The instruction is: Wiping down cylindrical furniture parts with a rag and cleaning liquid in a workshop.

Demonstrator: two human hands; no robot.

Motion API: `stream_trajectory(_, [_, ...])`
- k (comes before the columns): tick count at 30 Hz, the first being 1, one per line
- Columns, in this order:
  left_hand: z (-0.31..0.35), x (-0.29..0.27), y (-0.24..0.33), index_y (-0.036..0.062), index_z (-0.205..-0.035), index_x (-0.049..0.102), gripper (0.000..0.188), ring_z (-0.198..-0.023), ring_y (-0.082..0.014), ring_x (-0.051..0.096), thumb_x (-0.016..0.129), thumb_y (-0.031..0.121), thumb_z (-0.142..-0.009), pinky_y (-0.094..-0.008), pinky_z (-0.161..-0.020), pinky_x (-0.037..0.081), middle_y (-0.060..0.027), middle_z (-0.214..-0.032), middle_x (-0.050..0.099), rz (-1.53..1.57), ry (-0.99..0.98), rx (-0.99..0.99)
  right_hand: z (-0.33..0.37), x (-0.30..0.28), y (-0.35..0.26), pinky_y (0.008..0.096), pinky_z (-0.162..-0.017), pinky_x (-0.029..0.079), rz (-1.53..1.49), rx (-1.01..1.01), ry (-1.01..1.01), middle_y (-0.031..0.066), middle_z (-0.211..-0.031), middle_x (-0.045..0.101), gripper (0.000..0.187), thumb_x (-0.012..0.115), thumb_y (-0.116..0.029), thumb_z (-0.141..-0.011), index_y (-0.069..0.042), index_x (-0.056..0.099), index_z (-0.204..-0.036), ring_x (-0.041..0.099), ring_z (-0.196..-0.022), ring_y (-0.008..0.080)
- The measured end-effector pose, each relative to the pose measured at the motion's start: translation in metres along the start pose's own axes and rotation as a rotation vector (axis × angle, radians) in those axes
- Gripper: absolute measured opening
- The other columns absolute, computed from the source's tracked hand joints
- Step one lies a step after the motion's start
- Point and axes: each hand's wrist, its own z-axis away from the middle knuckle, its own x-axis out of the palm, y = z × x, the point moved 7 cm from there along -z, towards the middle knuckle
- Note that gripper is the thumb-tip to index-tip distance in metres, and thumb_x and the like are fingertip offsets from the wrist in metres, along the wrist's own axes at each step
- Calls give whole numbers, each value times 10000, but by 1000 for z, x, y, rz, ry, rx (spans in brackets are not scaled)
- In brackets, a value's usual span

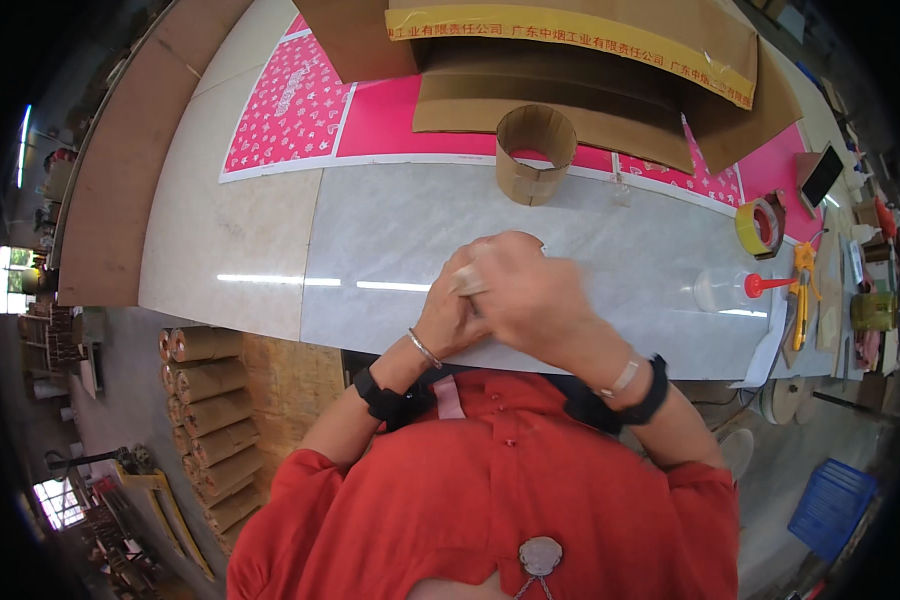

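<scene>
Both my hands are brought together over the grey tabletop (370,230), close to its front edge. My left hand (448,312) has its fingers curled in and is partly covered by the other hand. My right hand (532,292) is closed against it and smeared by motion. A small pale piece (467,281) shows where the fingers meet; its kind cannot be made out. Whatever else lies between the palms is hidden. Just beyond the hands, a brown cardboard tube (510,178) stands upright, open at the top.
An open cardboard box (560,85) rests on pink printed sheets (385,120) at the back. To the right are a tape roll (747,232), a squeeze bottle with a red nozzle (718,290) and a yellow cutter (800,312). Brown rolls (220,380) are stacked below left; a blue crate (832,508) sits lower right.
</scene>
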Motion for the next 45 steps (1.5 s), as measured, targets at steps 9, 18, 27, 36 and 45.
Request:
stream_trajectory(9, [6,-3,-8,18,-1225,494,636,-1090,-372,506,774,286,-721,-410,-927,411,-166,-1224,528,-79,87,-136,-15,10,13,377,-476,467,120,8,-63,141,-807,524,192,624,-95,-706,-33,502,-841,599,-627,293])
stream_trajectory(18, [2,-7,11,-14,-1288,404,873,-1009,-367,523,842,366,-636,-426,-883,413,-190,-1159,531,-145,172,63,-22,7,39,368,-452,459,200,123,-6,128,-804,511,131,599,-128,-796,-52,499,-834,588,-599,283])
stream_trajectory(27, [0,-8,14,5,-1293,410,871,-1073,-364,518,854,344,-625,-421,-905,413,-181,-1204,530,-123,192,122,43,-18,65,376,-489,454,134,268,101,125,-828,502,226,627,-84,-791,-48,536,-995,569,-652,307])
stream_trajectory(36, [2,1,-1,10,-1308,392,863,-1091,-361,501,845,311,-638,-418,-929,402,-181,-1233,505,-48,138,32,64,-39,19,350,-487,452,-9,262,275,121,-861,501,239,651,-74,-751,-33,530,-953,561,-605,284])
stream_trajectory(45, [3,6,4,-12,-1297,390,862,-1089,-349,515,853,272,-628,-409,-910,422,-188,-1206,507,-87,192,71,54,-12,94,394,-561,477,0,447,334,144,-855,522,189,609,-144,-800,-22,524,-917,569,-706,347])
